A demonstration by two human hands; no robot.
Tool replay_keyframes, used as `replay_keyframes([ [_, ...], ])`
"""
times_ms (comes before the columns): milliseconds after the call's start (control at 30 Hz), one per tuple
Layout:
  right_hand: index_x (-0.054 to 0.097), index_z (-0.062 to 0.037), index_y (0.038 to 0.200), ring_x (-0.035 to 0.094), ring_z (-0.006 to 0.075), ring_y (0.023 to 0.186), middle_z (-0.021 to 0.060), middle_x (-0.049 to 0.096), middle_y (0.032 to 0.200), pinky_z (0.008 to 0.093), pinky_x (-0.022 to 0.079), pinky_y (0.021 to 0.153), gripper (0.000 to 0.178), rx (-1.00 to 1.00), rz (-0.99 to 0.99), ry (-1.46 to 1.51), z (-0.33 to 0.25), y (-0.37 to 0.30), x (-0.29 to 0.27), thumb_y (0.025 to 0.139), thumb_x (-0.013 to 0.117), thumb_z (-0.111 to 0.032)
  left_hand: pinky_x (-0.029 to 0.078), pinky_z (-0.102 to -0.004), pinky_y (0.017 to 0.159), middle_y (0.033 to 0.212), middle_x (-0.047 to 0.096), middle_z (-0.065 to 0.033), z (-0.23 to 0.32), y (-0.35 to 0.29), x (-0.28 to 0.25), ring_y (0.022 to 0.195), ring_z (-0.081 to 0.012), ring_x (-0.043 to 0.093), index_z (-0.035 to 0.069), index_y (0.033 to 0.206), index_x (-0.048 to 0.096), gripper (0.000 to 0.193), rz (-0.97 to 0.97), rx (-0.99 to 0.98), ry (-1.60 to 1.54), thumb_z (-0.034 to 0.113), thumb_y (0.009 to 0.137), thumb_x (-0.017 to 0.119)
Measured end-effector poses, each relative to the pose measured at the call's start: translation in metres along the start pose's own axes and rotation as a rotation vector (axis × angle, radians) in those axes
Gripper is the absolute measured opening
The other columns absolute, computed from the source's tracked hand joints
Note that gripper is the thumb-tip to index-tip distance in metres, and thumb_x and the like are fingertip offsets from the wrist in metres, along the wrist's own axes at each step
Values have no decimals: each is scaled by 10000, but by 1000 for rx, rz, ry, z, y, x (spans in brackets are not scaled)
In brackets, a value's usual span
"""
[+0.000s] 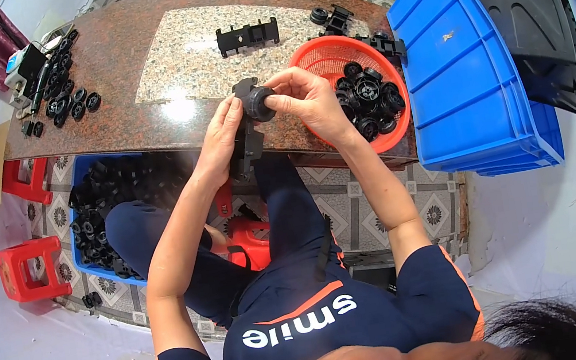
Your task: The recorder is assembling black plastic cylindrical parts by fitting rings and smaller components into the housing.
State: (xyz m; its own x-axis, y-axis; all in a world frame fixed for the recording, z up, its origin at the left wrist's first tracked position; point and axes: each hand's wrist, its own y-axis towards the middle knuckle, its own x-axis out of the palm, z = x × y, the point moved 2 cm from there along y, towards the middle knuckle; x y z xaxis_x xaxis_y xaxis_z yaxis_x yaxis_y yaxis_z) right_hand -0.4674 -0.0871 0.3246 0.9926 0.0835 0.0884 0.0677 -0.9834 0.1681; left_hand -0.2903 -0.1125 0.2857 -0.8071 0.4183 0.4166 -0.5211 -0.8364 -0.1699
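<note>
Over the table's near edge, my left hand (222, 132) grips a long black plastic chassis (246, 145), tilted up with its far end above the tabletop. The fingers and thumb of my right hand (308, 103) close round a black toy wheel (260, 104) that sits against the upper part of that chassis. Whether the wheel is fixed to it, I cannot tell. Just right of my right hand stands a red plastic basket (397, 117) with several black wheels (367, 90) inside. Farther back lies another black chassis (247, 36) on the speckled slab.
The stone-topped table (108, 50) carries loose wheels (75, 103) at left and a chassis with wheels (335, 21) at the back right. Blue crates (460, 67) rise at the right. Below left, a blue bin (80, 257) holds many black parts, near red stools (32, 271).
</note>
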Motion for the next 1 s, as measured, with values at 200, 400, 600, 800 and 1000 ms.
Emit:
replay_keyframes([
  [200,622,1,1053,629,81,813,50,673,930,215,520,668,207,-20,49,-109,0,-2,1,871,704,-56,511,-233,643,882,588,-10,-2,2,0,742,-92,606,99,1343,495,457,25,26,90,419,1020,455],
  [400,620,4,1049,642,97,824,63,679,945,235,535,732,200,-85,78,23,2,-7,-1,873,700,-45,506,-232,642,854,580,-4,-2,3,3,721,-88,588,85,1330,505,453,6,29,99,415,1025,446],
  [600,626,6,1060,649,109,858,58,688,961,246,535,780,213,-121,59,77,2,-10,-1,864,705,-25,518,-241,645,916,588,-29,-5,7,3,722,-99,594,78,1357,484,463,29,35,100,401,1029,439],
  [800,629,-4,1040,638,87,839,46,678,944,227,524,738,211,-63,50,-48,11,-11,-3,853,722,-33,523,-242,641,946,601,-42,-8,6,1,740,-116,615,75,1373,467,507,11,19,94,441,1022,430],
  [1000,623,-5,1019,633,84,829,47,676,944,227,526,713,194,-28,71,15,8,-12,1,853,720,-27,524,-246,647,979,595,-55,-8,6,-7,746,-115,611,77,1398,446,633,-65,42,179,560,992,389],
])
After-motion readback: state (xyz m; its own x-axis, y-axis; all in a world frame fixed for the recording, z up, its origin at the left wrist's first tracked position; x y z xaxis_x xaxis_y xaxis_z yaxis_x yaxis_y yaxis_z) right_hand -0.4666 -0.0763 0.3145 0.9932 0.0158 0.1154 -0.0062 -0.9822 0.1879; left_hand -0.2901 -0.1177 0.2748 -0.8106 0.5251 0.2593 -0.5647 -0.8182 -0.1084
